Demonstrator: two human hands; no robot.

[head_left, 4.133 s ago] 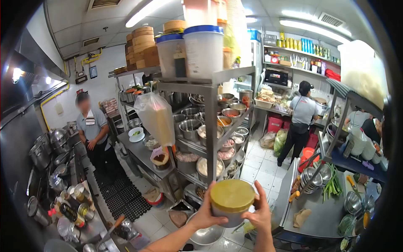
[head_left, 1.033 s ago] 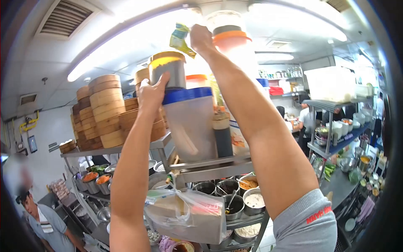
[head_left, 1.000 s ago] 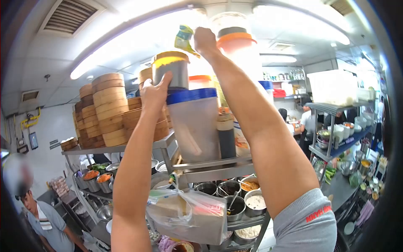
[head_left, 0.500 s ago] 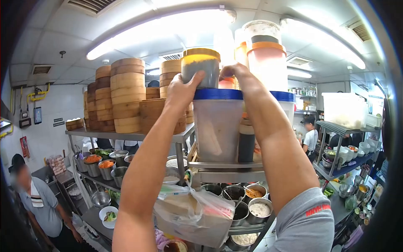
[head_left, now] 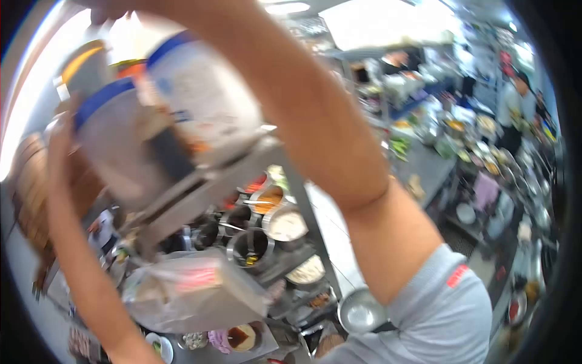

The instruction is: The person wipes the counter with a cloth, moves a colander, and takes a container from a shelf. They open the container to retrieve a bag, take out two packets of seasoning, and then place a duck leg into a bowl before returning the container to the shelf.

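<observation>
The view is tilted and blurred. My left hand (head_left: 59, 138) is raised against the side of a tall blue-lidded plastic tub (head_left: 118, 145) on the top of a steel rack (head_left: 209, 182). A yellow-lidded container (head_left: 83, 68) sits on top of that tub, above my left fingers. Whether the fingers touch it is lost in the blur. My right arm crosses the frame from lower right to the top, and my right hand (head_left: 106, 8) is mostly cut off at the top edge. A second blue-lidded tub (head_left: 203, 100) and a dark bottle (head_left: 173, 155) stand beside the first.
Metal bowls of ingredients (head_left: 251, 246) fill the rack's lower shelves. A plastic bag (head_left: 194, 291) hangs in front. Bamboo steamers (head_left: 27, 188) stack at the left. A steel bowl (head_left: 361, 312) lies low. A counter (head_left: 424, 167) and another person (head_left: 512, 115) are at the right.
The view has swung and tilted sharply to the right. The yellow-lidded container now rests on the blue-lidded tub, my left hand has dropped lower beside the tub, and my right hand has risen out of frame.
</observation>
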